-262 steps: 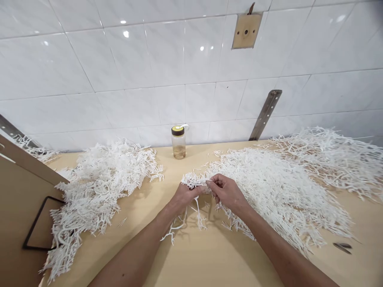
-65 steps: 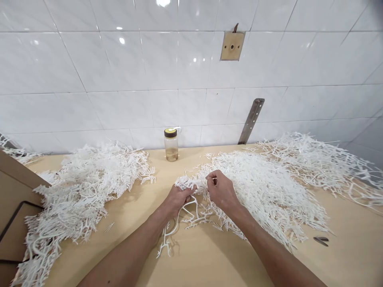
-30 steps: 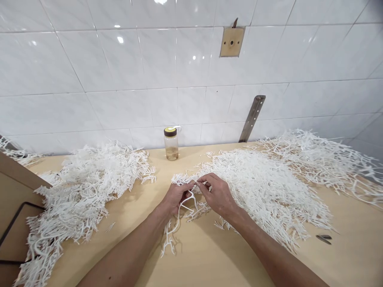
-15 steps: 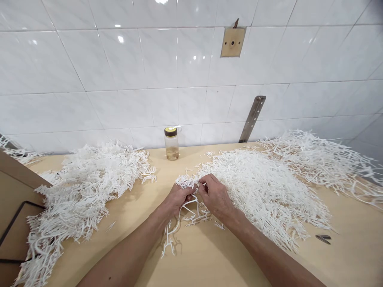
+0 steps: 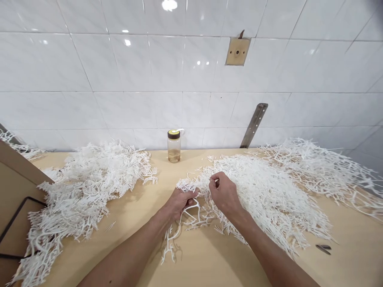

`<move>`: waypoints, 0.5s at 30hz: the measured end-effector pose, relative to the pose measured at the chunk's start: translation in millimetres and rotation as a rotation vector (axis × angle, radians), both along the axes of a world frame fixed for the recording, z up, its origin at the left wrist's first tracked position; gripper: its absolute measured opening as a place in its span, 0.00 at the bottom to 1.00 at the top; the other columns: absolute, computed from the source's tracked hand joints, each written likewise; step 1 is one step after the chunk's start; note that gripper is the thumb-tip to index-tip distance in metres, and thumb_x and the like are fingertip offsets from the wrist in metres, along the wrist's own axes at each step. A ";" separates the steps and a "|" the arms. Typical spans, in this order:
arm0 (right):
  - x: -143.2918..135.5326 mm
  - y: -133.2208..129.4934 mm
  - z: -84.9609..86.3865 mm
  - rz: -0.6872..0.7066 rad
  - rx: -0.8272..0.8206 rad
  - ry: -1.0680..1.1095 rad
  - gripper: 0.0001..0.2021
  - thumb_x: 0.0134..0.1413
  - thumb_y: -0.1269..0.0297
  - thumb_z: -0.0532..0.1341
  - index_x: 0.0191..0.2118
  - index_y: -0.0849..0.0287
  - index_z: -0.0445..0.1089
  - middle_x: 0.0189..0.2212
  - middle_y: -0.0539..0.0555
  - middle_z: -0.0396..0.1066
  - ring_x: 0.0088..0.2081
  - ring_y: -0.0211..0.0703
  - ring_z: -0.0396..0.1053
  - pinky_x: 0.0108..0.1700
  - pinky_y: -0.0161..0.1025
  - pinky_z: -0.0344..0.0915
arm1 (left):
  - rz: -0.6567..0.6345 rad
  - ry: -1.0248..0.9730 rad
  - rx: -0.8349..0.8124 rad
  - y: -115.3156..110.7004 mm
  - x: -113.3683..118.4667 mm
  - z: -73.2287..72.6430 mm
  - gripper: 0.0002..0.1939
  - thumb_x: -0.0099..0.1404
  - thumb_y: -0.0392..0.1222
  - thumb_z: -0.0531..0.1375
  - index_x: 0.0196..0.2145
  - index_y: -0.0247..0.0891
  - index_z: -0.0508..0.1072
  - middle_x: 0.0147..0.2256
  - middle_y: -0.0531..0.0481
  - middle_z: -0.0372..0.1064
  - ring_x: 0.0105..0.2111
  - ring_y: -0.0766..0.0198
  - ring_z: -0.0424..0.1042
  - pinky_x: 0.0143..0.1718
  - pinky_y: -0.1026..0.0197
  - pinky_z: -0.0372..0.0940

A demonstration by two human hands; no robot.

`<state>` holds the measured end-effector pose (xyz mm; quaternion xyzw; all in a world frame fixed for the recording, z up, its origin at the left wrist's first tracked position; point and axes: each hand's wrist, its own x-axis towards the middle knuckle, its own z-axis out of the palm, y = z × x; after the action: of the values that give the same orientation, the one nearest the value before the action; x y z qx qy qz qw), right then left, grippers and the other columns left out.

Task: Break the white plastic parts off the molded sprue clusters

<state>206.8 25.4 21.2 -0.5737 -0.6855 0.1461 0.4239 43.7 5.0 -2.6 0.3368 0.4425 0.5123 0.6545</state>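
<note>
My left hand (image 5: 178, 202) grips a bundle of white branched plastic sprigs (image 5: 188, 186); their stems (image 5: 173, 237) hang down from my fist onto the wooden table (image 5: 197, 263). Just to the right, my right hand (image 5: 225, 193) pinches a single white sprig (image 5: 213, 180) between thumb and fingers, at the near left edge of a large heap of the same white sprigs (image 5: 266, 191). The two hands are a short gap apart.
A second heap of white sprigs (image 5: 86, 187) lies at the left and a thinner spread (image 5: 326, 167) at the far right. A small jar with a yellow lid (image 5: 174, 145) stands by the tiled wall. A cardboard box (image 5: 14, 199) is at the left edge; a small dark tool (image 5: 323, 249) lies at the right.
My right hand has pulled away from my left hand toward the big heap and now pinches a sprig there. The left hand keeps its bundle. The view has tilted slightly.
</note>
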 end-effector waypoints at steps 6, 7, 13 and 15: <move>4.0 -8.6 8.8 0.268 -0.210 0.406 0.06 0.57 0.60 0.59 0.36 0.56 0.64 0.22 0.47 0.68 0.15 0.35 0.63 0.19 0.35 0.63 | 0.093 -0.089 -0.028 7.4 -0.1 -1.6 0.21 0.41 0.47 0.76 0.22 0.33 0.70 0.16 0.57 0.59 0.16 0.74 0.54 0.18 0.68 0.47; 3.9 -9.4 9.8 0.298 -0.235 0.448 0.08 0.57 0.58 0.60 0.35 0.56 0.64 0.19 0.45 0.65 0.15 0.35 0.63 0.18 0.34 0.62 | 0.101 -0.106 -0.025 8.3 0.0 -2.4 0.21 0.41 0.47 0.76 0.23 0.33 0.71 0.17 0.57 0.61 0.16 0.74 0.55 0.18 0.68 0.48; 8.1 -6.7 9.7 0.424 -0.301 0.441 0.11 0.57 0.54 0.62 0.33 0.56 0.64 0.19 0.43 0.64 0.15 0.34 0.61 0.18 0.34 0.62 | 0.058 -0.110 -0.049 10.3 -1.5 -9.7 0.21 0.47 0.51 0.73 0.22 0.34 0.69 0.15 0.56 0.61 0.15 0.73 0.56 0.18 0.66 0.50; 9.8 -5.1 7.7 0.427 -0.289 0.317 0.10 0.58 0.55 0.60 0.33 0.56 0.66 0.20 0.45 0.65 0.17 0.35 0.62 0.20 0.35 0.62 | 0.035 -0.090 -0.078 10.4 -2.5 -11.1 0.23 0.48 0.54 0.72 0.20 0.35 0.67 0.14 0.56 0.58 0.14 0.72 0.56 0.18 0.66 0.49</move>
<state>216.6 20.3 29.0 -0.4411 -0.6879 0.4155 0.3994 41.2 15.4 -13.7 0.2801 0.4379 0.5206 0.6773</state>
